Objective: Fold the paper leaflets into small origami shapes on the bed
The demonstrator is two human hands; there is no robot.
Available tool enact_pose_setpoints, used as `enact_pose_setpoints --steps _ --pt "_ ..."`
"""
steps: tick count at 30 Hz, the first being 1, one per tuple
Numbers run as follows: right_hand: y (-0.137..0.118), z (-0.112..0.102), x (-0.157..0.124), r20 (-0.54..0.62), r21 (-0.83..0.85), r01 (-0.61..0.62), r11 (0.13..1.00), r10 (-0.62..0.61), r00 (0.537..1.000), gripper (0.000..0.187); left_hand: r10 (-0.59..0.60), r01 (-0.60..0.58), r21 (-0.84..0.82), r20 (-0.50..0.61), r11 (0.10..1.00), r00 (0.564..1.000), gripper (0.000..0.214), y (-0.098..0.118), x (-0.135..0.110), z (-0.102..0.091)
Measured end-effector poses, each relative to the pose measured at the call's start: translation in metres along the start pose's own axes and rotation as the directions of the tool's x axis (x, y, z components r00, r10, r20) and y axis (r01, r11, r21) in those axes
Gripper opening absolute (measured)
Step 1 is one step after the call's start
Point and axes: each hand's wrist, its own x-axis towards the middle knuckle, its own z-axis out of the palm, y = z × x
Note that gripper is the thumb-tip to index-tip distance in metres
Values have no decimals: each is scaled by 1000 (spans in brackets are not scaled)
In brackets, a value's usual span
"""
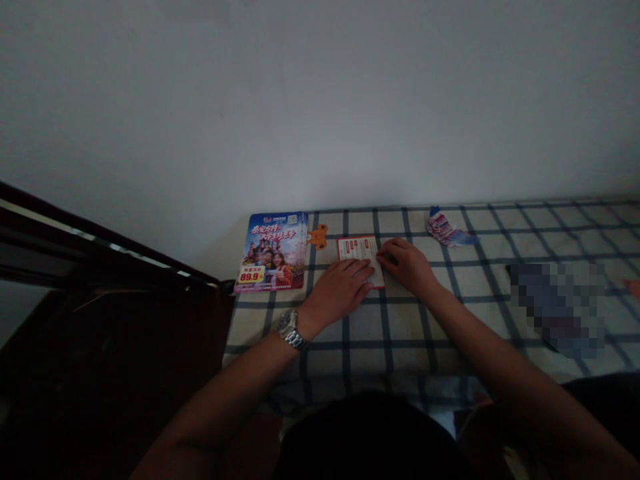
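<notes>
A leaflet with a red border and white printed panel [356,248] lies on the checked cloth in front of me, seemingly folded. My left hand [342,285] rests flat across its lower part, fingers stretched out, a metal watch [290,327] on the wrist. At the leaflet's right edge, the fingertips of my right hand [406,265] are pinched together on the paper. To the left sits a stack of colourful leaflets [274,250] printed with a castle, people and "89.9". Between stack and leaflet lies a flat orange bear-shaped piece [317,237].
A crumpled or folded printed paper [445,230] lies right of my hands, near the wall [350,113]. Farther right is a dark, pixelated object [550,310]. The checked cloth [480,287] covers the surface; a dark frame [100,243] runs along the left.
</notes>
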Motion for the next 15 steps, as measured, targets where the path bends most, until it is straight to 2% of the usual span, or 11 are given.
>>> enact_pose_setpoints --steps 10,15 --pt "6 3 5 25 -7 -35 999 35 999 8 -6 5 -11 -53 1000 999 30 -15 7 6" --pt "11 1 4 45 43 12 999 -14 999 9 -14 12 -35 -49 999 999 31 -19 7 9"
